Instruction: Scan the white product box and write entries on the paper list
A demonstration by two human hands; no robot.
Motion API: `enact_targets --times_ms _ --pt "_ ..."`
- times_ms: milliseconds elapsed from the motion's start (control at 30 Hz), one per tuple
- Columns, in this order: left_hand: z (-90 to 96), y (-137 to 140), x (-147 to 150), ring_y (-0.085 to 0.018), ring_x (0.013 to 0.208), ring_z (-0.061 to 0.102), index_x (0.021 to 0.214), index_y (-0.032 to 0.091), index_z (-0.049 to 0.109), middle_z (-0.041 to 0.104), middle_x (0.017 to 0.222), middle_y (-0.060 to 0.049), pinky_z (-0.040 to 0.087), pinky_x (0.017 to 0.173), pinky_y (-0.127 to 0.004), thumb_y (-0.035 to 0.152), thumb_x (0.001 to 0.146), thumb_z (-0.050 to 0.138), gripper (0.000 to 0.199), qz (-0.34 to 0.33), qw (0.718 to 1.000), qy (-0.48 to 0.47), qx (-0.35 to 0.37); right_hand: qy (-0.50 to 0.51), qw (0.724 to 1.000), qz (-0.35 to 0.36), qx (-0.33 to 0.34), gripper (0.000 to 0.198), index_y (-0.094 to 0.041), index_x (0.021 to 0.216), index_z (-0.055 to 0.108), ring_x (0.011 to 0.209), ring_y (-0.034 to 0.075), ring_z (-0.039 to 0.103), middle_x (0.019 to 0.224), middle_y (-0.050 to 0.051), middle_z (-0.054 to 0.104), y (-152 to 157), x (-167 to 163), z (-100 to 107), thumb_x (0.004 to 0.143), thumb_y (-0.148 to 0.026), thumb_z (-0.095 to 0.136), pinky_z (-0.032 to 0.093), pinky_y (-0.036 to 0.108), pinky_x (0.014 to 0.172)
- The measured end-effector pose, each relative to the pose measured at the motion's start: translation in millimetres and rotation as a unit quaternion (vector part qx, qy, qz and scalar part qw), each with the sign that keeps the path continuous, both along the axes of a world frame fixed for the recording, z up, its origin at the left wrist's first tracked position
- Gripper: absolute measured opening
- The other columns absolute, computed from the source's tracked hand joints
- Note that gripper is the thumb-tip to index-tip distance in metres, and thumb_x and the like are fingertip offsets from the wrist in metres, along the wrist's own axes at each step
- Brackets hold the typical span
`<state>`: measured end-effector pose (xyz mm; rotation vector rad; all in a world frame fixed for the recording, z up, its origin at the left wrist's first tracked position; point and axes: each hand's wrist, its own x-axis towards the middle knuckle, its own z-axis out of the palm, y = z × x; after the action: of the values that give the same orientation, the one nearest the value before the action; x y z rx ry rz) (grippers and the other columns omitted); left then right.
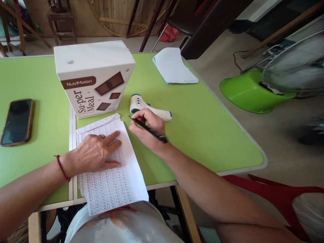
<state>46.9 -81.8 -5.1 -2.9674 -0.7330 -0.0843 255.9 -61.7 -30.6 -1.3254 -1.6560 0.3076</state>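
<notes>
My left hand (pixel 97 152) lies flat with its fingers spread on a sheet of paper (pixel 111 189) covered in rows of handwriting. More written sheets lie under that one, and the lower end of the paper hangs over the table edge. To the right of the paper, my right hand (pixel 149 130) grips a black pen (pixel 149 130), its tip pointing up and left, apart from the sheet. Just beyond that hand a white and blue infrared thermometer (pixel 162 114) rests on the table, partly hidden by the fingers. Behind the paper stands a white NutriMotion box (pixel 96 74).
The green table (pixel 202 135) has a white edge and a seam on the left. A phone (pixel 17 122) lies at the far left. Folded white paper (pixel 174 65) sits near the back right edge. A green stool (pixel 245 92) and a fan (pixel 296 64) are on the floor at right.
</notes>
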Motion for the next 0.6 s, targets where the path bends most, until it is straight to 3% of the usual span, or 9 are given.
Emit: enact_targets --times_ms 100,233,333,400,467,500,600 --pt "-0.5 2 -1 -0.021 0.065 0.065 0.115 0.015 0.059 0.049 0.140 -0.014 0.047 0.050 -0.035 0.063 0.090 0.048 0.055 0.001 1.000 -0.006 0.006 -0.107 0.994 0.025 0.006 0.011 -0.021 0.075 0.058 0.066 0.016 0.056 0.074 0.002 0.061 0 8 4 0.073 -0.012 0.052 0.044 0.030 0.059" --pt "-1.2 6 -3 -0.020 0.065 0.064 0.109 0.011 0.060 0.058 0.128 -0.015 0.050 0.053 -0.035 0.059 0.090 0.049 0.053 -0.002 0.999 -0.032 0.019 -0.273 0.962 0.027 0.005 0.018 -0.018 0.078 0.067 0.069 0.020 0.057 0.078 0.006 0.065 -6 15 9 0.076 -0.007 0.053 0.041 0.033 0.061" --pt "1.6 9 -5 -0.018 0.062 0.060 0.085 0.013 0.061 0.066 0.102 -0.010 0.049 0.053 -0.034 0.037 0.090 0.051 0.026 -0.009 0.997 -0.068 0.030 -0.335 0.941 0.037 -0.001 0.020 -0.018 0.078 0.069 0.068 0.020 0.056 0.078 0.007 0.064 -11 18 12 0.075 -0.003 0.055 0.038 0.034 0.060" --pt "5.4 13 -9 -0.017 0.062 0.057 0.075 0.016 0.054 0.063 0.089 -0.007 0.048 0.054 -0.032 0.021 0.084 0.048 0.012 -0.022 0.987 -0.147 0.058 -0.358 0.932 0.049 -0.013 0.018 -0.018 0.075 0.069 0.068 0.020 0.055 0.075 0.006 0.063 -12 19 12 0.073 -0.003 0.058 0.036 0.034 0.060" --pt "9.6 18 -14 -0.017 0.069 0.056 0.078 0.019 0.049 0.058 0.087 -0.006 0.049 0.060 -0.034 0.018 0.082 0.049 0.003 0.019 0.955 -0.274 0.112 -0.371 0.927 0.056 -0.024 0.017 -0.018 0.072 0.069 0.067 0.021 0.055 0.071 0.006 0.060 -12 20 12 0.073 -0.004 0.060 0.034 0.034 0.059" --pt "11.4 21 -18 -0.019 0.076 0.055 0.083 0.020 0.047 0.055 0.089 -0.006 0.050 0.065 -0.037 0.023 0.083 0.051 0.005 0.070 0.925 -0.343 0.147 -0.373 0.925 0.059 -0.027 0.018 -0.019 0.071 0.069 0.067 0.021 0.054 0.070 0.006 0.059 -12 20 12 0.073 -0.004 0.059 0.033 0.034 0.059" --pt "13.6 36 -29 -0.026 0.099 0.052 0.107 0.022 0.043 0.048 0.106 -0.007 0.048 0.081 -0.050 0.052 0.084 0.058 0.040 0.256 0.821 -0.475 0.190 -0.371 0.926 0.070 -0.029 0.021 -0.019 0.068 0.068 0.066 0.021 0.054 0.066 0.005 0.057 -12 19 12 0.072 -0.002 0.056 0.033 0.035 0.060"
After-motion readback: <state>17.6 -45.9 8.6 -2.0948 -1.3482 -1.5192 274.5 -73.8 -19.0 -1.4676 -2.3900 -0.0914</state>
